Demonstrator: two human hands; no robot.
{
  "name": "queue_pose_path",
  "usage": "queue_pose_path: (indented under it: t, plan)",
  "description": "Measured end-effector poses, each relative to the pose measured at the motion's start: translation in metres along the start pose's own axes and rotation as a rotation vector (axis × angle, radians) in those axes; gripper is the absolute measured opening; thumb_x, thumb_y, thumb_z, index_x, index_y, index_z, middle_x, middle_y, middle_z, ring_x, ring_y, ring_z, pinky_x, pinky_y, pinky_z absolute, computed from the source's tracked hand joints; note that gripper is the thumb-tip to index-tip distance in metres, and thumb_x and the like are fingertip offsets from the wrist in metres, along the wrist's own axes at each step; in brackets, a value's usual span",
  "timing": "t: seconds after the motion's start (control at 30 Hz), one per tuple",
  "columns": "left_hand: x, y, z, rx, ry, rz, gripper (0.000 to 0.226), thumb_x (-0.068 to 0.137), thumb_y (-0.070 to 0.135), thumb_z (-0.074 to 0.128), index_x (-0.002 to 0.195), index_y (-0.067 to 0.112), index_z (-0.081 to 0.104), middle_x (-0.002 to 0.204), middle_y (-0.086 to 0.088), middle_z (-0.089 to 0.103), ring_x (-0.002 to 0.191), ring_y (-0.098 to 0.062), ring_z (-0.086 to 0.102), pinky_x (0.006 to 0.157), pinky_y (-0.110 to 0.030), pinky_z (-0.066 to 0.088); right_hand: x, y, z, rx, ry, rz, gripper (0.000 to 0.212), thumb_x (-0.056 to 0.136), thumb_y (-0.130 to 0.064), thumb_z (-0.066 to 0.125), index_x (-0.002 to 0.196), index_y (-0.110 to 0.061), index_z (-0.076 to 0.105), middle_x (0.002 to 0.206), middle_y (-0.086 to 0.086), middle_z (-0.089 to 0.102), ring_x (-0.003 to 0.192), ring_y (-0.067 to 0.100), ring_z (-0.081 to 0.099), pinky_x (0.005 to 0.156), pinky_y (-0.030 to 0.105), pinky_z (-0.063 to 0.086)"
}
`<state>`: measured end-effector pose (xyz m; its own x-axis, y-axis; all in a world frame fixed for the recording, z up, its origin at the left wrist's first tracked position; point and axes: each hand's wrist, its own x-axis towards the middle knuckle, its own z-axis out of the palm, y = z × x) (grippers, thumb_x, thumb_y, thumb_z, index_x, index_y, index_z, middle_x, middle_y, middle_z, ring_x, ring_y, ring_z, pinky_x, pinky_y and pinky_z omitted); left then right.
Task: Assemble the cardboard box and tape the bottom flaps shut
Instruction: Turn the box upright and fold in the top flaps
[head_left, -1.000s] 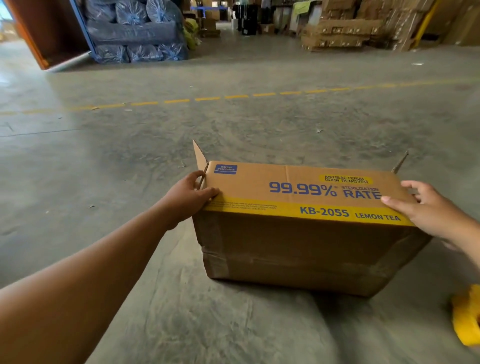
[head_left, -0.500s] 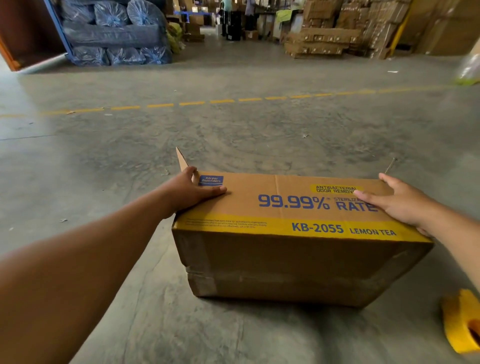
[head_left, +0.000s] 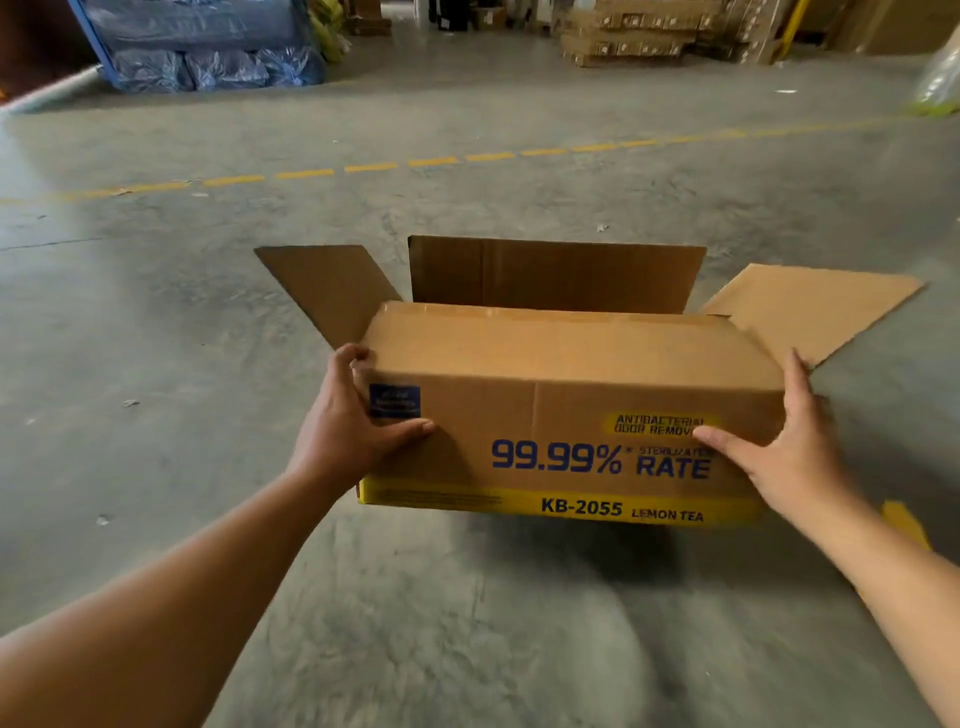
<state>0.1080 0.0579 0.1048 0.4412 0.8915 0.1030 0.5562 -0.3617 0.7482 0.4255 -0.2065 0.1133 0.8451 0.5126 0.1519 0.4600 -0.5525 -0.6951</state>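
Item: cardboard box (head_left: 566, 415), printed side toward the camera, held just above the concrete floor (head_left: 467, 623). It is gripped at both ends: left hand (head_left: 345, 426) clasped round the left corner, thumb across the front; right hand (head_left: 784, 447) spread over the right corner.

Change noted: half a second ago the box lay on its side; it has since been tipped upright and raised.

Flaps: three stand open, left flap (head_left: 327, 286), far flap (head_left: 556, 275), right flap (head_left: 815, 306). The near one is folded in.

Yellow object (head_left: 904, 522), partly hidden behind the right forearm, probably the tape roll.

Assessment: the flaps now uppermost are probably the next to be folded; whether the underside is taped cannot be told.
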Motion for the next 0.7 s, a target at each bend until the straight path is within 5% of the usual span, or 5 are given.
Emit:
queue_pose_path:
  t: [0.1, 0.27, 0.7]
  plan:
    - [-0.02, -0.015, 0.014, 0.049, -0.026, -0.049, 0.126, 0.057, 0.063, 0.086, 0.155, 0.036, 0.012, 0.156, -0.001, 0.034, 0.136, -0.026, 0.045, 0.106, -0.051, 0.048, -0.023, 0.011, 0.009, -0.008, -0.038, 0.039, 0.117, 0.068, -0.043, 0.081, 0.152, -0.038, 0.0, 0.153, 0.009, 0.022, 0.138, 0.034, 0.027, 0.104, 0.056, 0.034]
    - [-0.05, -0.033, 0.029, 0.116, -0.054, -0.12, 0.132, 0.066, 0.06, 0.084, 0.158, 0.038, -0.009, 0.161, -0.006, 0.028, 0.141, -0.032, 0.041, 0.108, -0.053, 0.043, -0.047, 0.023, 0.018, -0.043, -0.09, 0.08, 0.118, 0.069, -0.047, 0.079, 0.152, -0.037, -0.003, 0.154, 0.014, 0.022, 0.135, 0.037, 0.032, 0.101, 0.054, 0.038]
    - [-0.076, -0.044, 0.039, 0.027, -0.054, -0.155, 0.13, 0.07, 0.057, 0.083, 0.158, 0.039, -0.011, 0.165, 0.003, 0.021, 0.146, -0.023, 0.035, 0.11, -0.045, 0.041, -0.073, 0.032, 0.034, 0.022, -0.128, 0.193, 0.121, 0.064, -0.06, 0.074, 0.15, -0.041, -0.009, 0.161, 0.009, 0.008, 0.143, 0.035, 0.019, 0.106, 0.057, 0.03]
